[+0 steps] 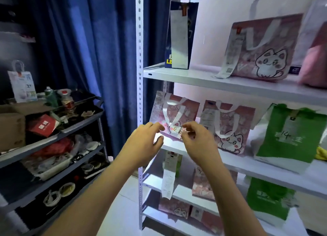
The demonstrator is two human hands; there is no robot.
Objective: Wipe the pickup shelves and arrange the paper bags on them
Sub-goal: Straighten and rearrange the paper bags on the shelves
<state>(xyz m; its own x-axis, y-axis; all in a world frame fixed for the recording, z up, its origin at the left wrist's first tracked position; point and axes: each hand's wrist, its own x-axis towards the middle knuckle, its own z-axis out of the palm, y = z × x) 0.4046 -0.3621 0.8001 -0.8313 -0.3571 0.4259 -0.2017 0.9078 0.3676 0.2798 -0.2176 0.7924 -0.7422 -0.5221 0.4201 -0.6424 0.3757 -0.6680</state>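
A white metal shelf unit (194, 77) fills the right half of the view. On its middle shelf (265, 170) a small pink cat-print bag (174, 111) leans tilted at the left end. My left hand (143, 143) holds the bag's lower left edge with curled fingers. My right hand (196, 138) pinches its lower right part. Beside it stand a second pink cat bag (230, 127) and a green bag (290, 134). The upper shelf carries a dark blue bag (182, 35) and a large pink cat bag (261, 46).
Lower shelves hold more pink bags (203, 184), a green bag (269, 196) and a box with a long hanging receipt (168, 182). A dark cart (53, 140) crowded with boxes, bottles and dishes stands at left. A blue curtain (88, 41) hangs behind.
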